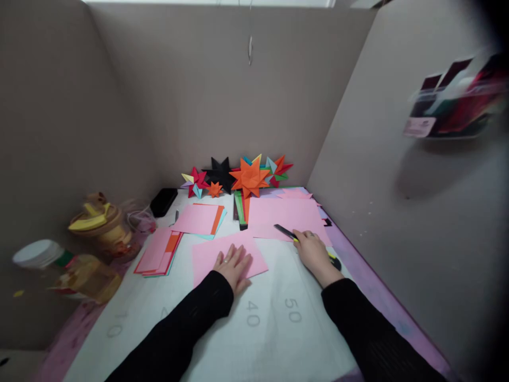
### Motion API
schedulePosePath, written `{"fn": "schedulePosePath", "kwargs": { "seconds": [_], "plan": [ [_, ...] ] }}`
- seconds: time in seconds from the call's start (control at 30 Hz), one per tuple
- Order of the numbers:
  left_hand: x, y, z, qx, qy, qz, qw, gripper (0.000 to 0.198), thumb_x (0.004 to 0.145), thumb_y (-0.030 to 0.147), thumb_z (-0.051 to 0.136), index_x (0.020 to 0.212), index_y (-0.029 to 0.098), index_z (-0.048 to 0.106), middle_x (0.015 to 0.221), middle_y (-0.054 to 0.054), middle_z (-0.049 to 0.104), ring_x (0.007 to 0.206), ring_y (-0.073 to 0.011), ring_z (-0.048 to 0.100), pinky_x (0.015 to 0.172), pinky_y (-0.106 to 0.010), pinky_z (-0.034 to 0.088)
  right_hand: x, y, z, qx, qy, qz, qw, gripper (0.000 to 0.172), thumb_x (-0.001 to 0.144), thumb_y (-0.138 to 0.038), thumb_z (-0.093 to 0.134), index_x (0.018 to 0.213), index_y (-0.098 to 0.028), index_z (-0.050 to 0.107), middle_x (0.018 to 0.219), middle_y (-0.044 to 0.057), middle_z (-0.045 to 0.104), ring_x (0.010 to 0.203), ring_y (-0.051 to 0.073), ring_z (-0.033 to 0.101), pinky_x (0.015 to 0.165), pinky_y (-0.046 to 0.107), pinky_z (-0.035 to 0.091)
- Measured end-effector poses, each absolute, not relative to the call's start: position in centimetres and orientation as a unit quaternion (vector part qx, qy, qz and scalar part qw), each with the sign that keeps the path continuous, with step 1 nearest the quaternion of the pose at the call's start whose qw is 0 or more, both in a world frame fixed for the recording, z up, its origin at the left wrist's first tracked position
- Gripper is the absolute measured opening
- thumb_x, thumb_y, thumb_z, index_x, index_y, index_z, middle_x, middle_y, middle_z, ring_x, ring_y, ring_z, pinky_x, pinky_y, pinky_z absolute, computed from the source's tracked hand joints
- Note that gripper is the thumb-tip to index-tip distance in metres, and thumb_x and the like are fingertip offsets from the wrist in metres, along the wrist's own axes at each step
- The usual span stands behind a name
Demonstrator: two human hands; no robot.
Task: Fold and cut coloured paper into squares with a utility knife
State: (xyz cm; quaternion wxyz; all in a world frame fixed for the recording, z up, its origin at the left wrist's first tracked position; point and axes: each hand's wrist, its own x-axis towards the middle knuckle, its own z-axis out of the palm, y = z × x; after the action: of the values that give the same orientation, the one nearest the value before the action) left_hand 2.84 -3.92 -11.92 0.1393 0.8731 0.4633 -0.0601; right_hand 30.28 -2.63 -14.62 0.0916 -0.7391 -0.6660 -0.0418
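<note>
My left hand [234, 265] lies flat with its fingers spread on a pink sheet of paper [207, 254] in the middle of the white table cover. In my right hand [312, 252] is a utility knife [284, 232], a yellow and black one with its dark blade end pointing left. The knife is over a larger pink sheet [286, 212] behind and to the right of the first. Left of my hands lie stacked cut papers, a squarish pile [196, 218] and a narrower pile [157, 252], pink on top with orange and light blue edges.
Folded paper stars, among them an orange star [250, 178] and a black star [220, 174], lean against the back wall. A black phone [164, 202], a lidded cup [105, 228] and a bottle [85, 276] stand left. A filled pouch [457, 101] hangs on the right wall.
</note>
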Motion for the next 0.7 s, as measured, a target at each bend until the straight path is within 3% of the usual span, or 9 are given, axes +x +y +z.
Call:
{"fn": "schedulePosePath", "kwargs": {
  "seconds": [0.17, 0.33, 0.7],
  "plan": [
    [2.0, -3.2, -12.9, 0.836, 0.538, -0.036, 0.102, 0.065, 0.082, 0.038, 0.05, 0.142, 0.019, 0.032, 0.149, -0.009, 0.024, 0.137, -0.0336, 0.016, 0.106, -0.058, 0.02, 28.9, -3.5, -13.6, -0.662, -0.738, 0.008, 0.131, 0.037, 0.087, -0.018, 0.046, 0.122, -0.023, 0.057, 0.104, 0.009, 0.058, 0.097, 0.022, 0.05, 0.083, 0.031, 0.038],
    [1.9, -3.6, -13.4, 0.861, 0.507, -0.002, 0.05, 0.063, 0.082, 0.04, 0.052, 0.14, 0.021, 0.035, 0.148, -0.008, 0.028, 0.137, -0.0332, 0.018, 0.105, -0.059, 0.017, 27.9, -4.5, -13.2, -0.639, -0.759, 0.014, 0.12, 0.037, 0.085, -0.014, 0.047, 0.117, -0.026, 0.061, 0.102, 0.008, 0.059, 0.094, 0.023, 0.05, 0.082, 0.034, 0.038],
    [2.0, -4.4, -13.7, 0.878, 0.477, 0.036, -0.007, 0.052, 0.084, 0.032, 0.051, 0.135, 0.022, 0.044, 0.143, -0.005, 0.037, 0.134, -0.0319, 0.028, 0.102, -0.057, 0.027, 28.1, -5.6, -12.9, -0.603, -0.79, 0.021, 0.112, 0.035, 0.085, -0.012, 0.049, 0.113, -0.027, 0.063, 0.097, 0.008, 0.061, 0.092, 0.022, 0.052, 0.078, 0.035, 0.039]
  ]
}}
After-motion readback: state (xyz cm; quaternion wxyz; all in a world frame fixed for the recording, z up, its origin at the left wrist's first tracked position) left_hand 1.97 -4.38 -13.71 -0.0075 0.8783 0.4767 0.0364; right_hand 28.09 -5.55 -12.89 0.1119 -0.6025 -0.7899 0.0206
